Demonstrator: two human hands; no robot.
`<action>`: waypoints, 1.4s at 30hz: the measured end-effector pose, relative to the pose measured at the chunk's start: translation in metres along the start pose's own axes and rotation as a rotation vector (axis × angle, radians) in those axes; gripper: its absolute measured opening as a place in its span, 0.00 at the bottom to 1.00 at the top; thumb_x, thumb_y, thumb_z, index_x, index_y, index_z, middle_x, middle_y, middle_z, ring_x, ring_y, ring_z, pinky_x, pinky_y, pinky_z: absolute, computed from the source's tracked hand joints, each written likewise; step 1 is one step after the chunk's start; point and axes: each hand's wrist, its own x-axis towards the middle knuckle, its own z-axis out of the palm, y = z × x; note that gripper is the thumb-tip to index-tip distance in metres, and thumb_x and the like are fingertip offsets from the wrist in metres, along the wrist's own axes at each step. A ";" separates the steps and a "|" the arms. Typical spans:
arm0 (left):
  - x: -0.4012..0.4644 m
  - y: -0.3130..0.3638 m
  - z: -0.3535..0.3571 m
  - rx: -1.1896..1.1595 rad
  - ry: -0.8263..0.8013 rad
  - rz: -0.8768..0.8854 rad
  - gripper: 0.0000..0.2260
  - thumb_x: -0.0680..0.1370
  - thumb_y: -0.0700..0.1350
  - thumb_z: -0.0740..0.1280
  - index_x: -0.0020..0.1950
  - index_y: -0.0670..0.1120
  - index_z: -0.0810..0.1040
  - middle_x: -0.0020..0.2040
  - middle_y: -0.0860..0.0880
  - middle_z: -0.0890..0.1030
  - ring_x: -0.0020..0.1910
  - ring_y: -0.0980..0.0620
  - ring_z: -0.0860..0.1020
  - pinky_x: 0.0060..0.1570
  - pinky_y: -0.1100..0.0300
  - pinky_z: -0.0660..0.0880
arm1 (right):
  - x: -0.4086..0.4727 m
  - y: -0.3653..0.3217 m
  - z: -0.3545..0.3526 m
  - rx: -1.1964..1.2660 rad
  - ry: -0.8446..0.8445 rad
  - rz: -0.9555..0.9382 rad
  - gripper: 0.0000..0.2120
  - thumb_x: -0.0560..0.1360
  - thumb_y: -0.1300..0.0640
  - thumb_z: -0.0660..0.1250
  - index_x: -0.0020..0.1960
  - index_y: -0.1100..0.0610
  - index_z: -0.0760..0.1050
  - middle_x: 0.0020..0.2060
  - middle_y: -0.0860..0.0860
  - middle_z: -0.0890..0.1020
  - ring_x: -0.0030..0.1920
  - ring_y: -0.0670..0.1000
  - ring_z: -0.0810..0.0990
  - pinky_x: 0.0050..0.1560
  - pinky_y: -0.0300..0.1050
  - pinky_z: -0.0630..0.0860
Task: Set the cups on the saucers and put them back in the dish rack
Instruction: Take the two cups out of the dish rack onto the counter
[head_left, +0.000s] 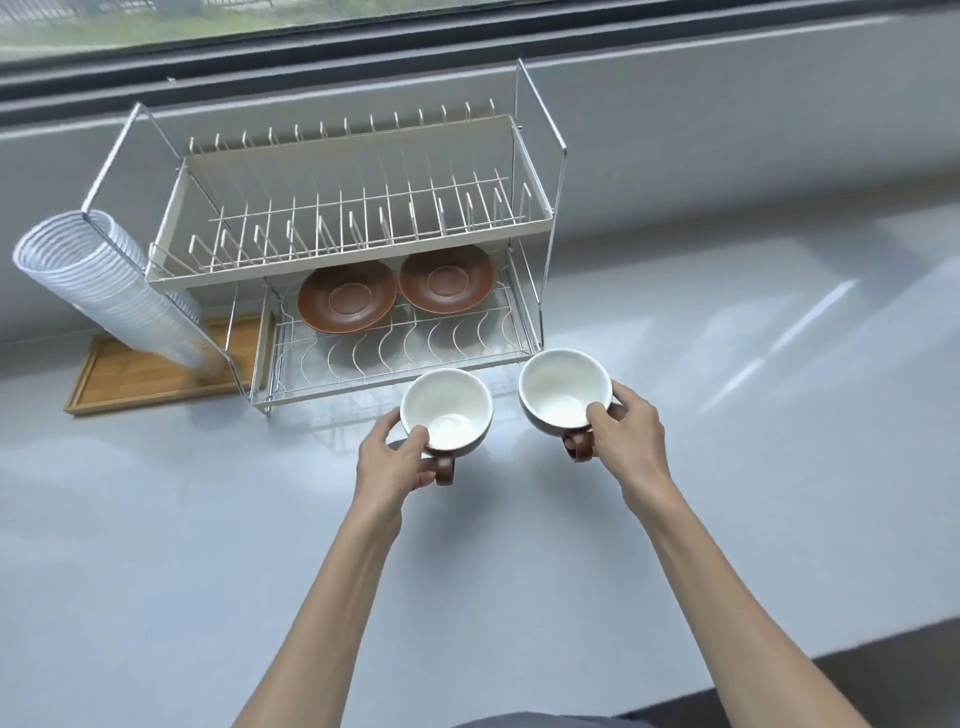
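Both round ceramic cups, the left one (447, 410) and the right one (564, 391), are white inside and brown outside, handles too. The two round glazed saucers (347, 303) (447, 279) are plain brown. Cream-and-chrome wire dish rack (358, 228), pale grey counter (727, 415), honey-coloured wooden tray (156, 379), stack of clear ribbed plastic cups (104, 291).

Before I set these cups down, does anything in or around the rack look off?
One oddity: the stack of clear plastic cups leans steeply against the dish rack's left frame, its base on the wooden tray. Both brown saucers lie flat on the lower shelf. No spills or breakage visible.
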 end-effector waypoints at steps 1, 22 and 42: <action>-0.004 -0.004 0.008 0.009 -0.017 -0.003 0.22 0.76 0.40 0.63 0.70 0.50 0.72 0.52 0.40 0.84 0.46 0.38 0.86 0.38 0.59 0.78 | 0.000 0.006 -0.009 0.002 0.016 0.010 0.17 0.70 0.59 0.58 0.54 0.49 0.79 0.34 0.53 0.84 0.24 0.51 0.81 0.41 0.55 0.82; -0.011 -0.010 0.171 0.046 -0.195 -0.048 0.24 0.78 0.35 0.60 0.74 0.47 0.68 0.44 0.46 0.81 0.24 0.54 0.80 0.25 0.67 0.75 | 0.042 0.073 -0.109 0.134 0.182 0.180 0.23 0.74 0.62 0.58 0.67 0.48 0.72 0.56 0.47 0.83 0.32 0.54 0.87 0.37 0.42 0.77; 0.004 -0.017 0.169 0.042 -0.212 -0.063 0.24 0.78 0.35 0.61 0.74 0.46 0.68 0.44 0.45 0.81 0.23 0.56 0.80 0.25 0.66 0.75 | 0.045 0.085 -0.101 0.101 0.216 0.227 0.24 0.75 0.62 0.57 0.69 0.47 0.70 0.58 0.46 0.83 0.33 0.50 0.87 0.34 0.41 0.75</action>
